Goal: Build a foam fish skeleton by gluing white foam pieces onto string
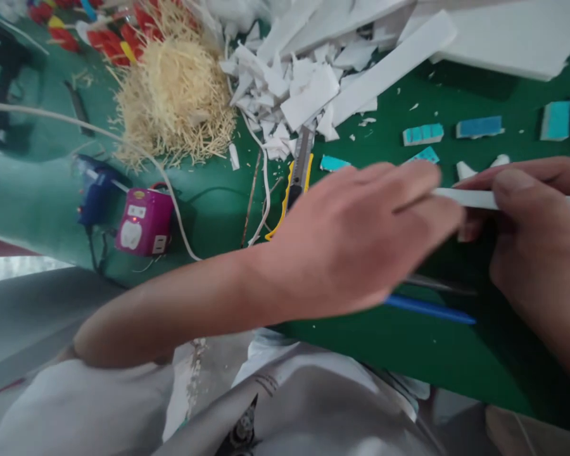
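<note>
In the head view, I hold a narrow white strip at the right of the frame, a little above mid-height; my left hand, slightly blurred, reaches across from the lower left, its fingers closed on the strip's left end; my right hand, at the right edge, pinches the same strip between thumb and fingers further along; beneath both lies a green tabletop; right of centre, below the strip, a slim blue stick lies near a blurred greyish rod, each partly covered by my left hand; near that hand's wrist, at upper centre, a yellow-edged utility knife points up to a heap of white scraps; at the upper right sit a ridged turquoise block and a blue block, with a large white sheet above them; at the upper left, pale straw lies beside red pieces; below, a magenta power adapter, its small light glowing, stands beside a blue glue gun; a white cable runs past the adapter.
</note>
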The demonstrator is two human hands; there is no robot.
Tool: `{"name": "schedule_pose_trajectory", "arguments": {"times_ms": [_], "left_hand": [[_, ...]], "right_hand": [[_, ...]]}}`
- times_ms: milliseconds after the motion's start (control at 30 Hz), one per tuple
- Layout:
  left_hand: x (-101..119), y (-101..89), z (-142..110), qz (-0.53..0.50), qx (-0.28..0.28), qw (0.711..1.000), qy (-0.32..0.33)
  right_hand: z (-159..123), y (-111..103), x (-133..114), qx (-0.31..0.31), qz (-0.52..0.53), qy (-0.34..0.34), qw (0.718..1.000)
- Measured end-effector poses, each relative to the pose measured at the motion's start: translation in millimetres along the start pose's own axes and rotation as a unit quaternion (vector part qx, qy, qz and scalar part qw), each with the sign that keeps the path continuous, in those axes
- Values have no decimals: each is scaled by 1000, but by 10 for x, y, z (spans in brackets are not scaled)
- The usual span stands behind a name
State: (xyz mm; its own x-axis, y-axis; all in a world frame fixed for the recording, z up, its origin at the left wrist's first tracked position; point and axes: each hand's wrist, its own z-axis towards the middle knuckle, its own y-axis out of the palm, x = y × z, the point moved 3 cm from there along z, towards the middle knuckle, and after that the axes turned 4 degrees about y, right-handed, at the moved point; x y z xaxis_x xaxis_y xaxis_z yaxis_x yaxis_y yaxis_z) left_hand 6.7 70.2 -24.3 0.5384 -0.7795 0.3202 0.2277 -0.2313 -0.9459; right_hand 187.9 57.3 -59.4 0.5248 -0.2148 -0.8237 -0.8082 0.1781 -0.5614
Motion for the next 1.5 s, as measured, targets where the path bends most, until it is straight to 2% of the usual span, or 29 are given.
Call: {"name": "schedule_pose_trajectory", "arguments": {"times_ms": [33, 133, 333, 467, 633, 800, 1500], "left_hand": [[-78, 12, -9, 35, 9, 999, -24], [-240, 135, -83, 55, 15, 997, -44], [-296, 339, -148, 56, 28, 998, -2], [-274, 326, -134, 81, 43, 996, 10], [-299, 317, -125, 79, 58, 995, -16], [-356, 368, -97, 65, 41, 997, -25], [-423, 369, -85, 46, 39, 998, -14]], "right_hand": [[8, 1, -45, 35, 37, 34, 998], [49, 26, -96, 31, 84, 88, 992], [58, -25, -17, 32, 81, 55, 995], [26, -41, -12, 23, 74, 38, 996], [2, -57, 21, -27, 52, 2, 998], [8, -30, 58, -77, 55, -13, 995], [8, -26, 69, -63, 27, -21, 997]]}}
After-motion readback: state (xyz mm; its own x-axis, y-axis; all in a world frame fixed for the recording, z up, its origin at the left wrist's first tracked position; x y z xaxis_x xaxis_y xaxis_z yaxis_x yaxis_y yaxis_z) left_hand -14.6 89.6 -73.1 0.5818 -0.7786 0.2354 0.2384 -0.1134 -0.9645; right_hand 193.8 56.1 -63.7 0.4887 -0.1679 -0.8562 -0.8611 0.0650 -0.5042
